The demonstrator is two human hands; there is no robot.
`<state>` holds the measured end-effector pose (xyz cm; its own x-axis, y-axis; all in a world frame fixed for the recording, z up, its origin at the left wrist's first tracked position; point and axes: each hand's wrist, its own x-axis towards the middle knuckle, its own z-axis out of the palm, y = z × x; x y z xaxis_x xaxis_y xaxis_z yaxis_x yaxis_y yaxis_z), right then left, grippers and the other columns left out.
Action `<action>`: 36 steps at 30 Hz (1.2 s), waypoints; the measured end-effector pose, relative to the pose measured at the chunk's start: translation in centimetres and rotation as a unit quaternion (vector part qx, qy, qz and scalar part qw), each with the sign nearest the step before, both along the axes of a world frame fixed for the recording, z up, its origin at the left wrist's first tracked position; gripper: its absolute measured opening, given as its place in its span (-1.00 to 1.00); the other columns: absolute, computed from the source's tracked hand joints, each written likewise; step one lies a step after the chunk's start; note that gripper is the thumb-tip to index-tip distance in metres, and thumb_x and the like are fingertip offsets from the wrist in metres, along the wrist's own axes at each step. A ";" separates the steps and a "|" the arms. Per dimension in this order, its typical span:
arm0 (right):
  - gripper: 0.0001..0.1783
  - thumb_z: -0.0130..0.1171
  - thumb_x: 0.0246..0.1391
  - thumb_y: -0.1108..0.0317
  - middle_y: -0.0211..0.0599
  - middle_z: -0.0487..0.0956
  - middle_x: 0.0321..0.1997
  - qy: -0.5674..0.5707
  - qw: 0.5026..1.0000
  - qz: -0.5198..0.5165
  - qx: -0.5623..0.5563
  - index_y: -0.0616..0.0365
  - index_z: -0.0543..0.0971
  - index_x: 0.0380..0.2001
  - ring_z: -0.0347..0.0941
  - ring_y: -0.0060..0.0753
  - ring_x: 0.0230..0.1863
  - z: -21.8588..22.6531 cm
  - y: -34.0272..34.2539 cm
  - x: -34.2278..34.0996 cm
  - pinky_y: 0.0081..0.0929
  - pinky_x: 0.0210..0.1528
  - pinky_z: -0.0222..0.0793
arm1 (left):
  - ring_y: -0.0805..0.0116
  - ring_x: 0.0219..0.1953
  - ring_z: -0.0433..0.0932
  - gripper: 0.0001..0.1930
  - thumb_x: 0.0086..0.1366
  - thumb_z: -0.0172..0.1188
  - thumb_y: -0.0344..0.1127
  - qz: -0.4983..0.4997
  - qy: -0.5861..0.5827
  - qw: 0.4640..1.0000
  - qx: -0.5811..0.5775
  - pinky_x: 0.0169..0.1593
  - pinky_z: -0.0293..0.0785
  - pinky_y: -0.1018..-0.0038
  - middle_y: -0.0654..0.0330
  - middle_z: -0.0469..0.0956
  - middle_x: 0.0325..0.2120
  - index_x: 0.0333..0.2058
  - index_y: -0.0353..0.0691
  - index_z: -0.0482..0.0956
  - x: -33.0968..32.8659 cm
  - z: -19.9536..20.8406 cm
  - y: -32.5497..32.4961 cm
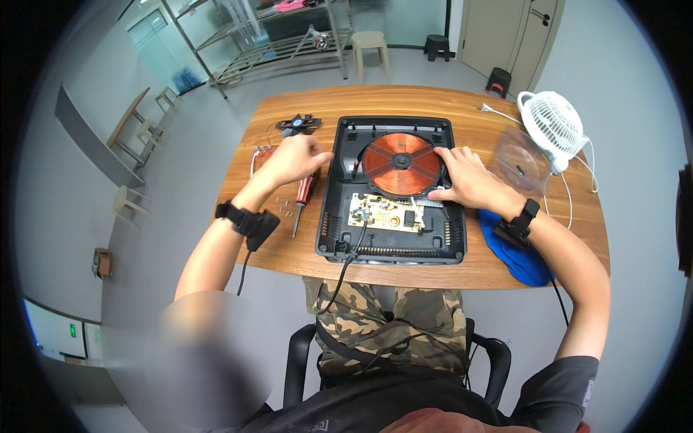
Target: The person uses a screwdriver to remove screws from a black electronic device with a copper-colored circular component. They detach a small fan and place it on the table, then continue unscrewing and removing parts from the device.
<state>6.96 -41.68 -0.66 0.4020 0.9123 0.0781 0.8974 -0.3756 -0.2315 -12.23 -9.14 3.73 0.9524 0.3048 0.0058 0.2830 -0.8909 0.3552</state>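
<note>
A black induction cooker housing (332, 216) lies opened on the table. In its far half sits a round copper coil (386, 169) on a dark spoked frame, and a circuit board (390, 213) lies in the near half. My right hand (469, 177) grips the coil's right rim, fingers at the far side and thumb at the near side. My left hand (294, 160) hovers at the housing's left edge with its fingers curled; they are slightly blurred, and what they hold, if anything, is hidden. Just below it lies a screwdriver (304, 191) with a red-and-white handle.
Several small screws (284, 207) lie left of the screwdriver. A black fan (299, 124) and a small red part (264, 151) are at the far left. To the right are a white fan (552, 123), a clear plastic piece (520, 159) and a blue cloth (512, 249). A black cord (345, 270) hangs over the front edge.
</note>
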 end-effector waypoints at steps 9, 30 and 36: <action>0.28 0.50 -0.16 -0.23 0.16 0.38 0.23 0.005 1.000 -0.001 -0.018 0.20 0.08 0.47 0.22 0.18 0.28 -0.3 0.8 0.8 0.13 0.31 0.05 | -0.09 -0.12 0.68 -0.61 0.28 0.28 -0.10 -0.010 -0.018 1.000 -0.011 0.02 0.57 0.19 -0.19 0.70 -0.27 -0.18 -0.39 0.70 4.8 -2.6 -4.7; 0.40 0.57 -0.30 -0.27 0.16 0.32 0.14 0.044 0.999 0.019 0.022 0.29 0.08 0.45 0.21 0.15 0.25 -0.3 2.2 -0.2 0.00 0.28 0.07 | 0.05 -0.15 0.71 -0.57 0.22 0.28 -0.08 0.069 -0.080 0.993 -0.057 0.02 0.58 0.27 -0.08 0.72 -0.27 -0.14 -0.38 0.71 4.8 -3.9 -5.6; 0.48 0.63 -0.34 -0.20 0.20 0.24 0.11 0.098 0.994 0.037 0.043 0.28 -0.02 0.47 0.19 0.20 0.22 -1.0 2.1 0.0 -0.11 0.31 0.18 | 0.31 -0.23 0.71 -0.62 0.22 0.34 -0.15 0.129 -0.110 0.976 -0.136 -0.07 0.59 0.41 0.06 0.73 -0.30 -0.12 -0.34 0.69 3.9 -2.5 -6.0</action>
<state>6.97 -39.53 -1.65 0.3490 0.9333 0.0846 0.8565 -0.2811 -0.4329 -8.29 -15.10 1.28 0.8288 0.5528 0.0865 0.3753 -0.6640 0.6467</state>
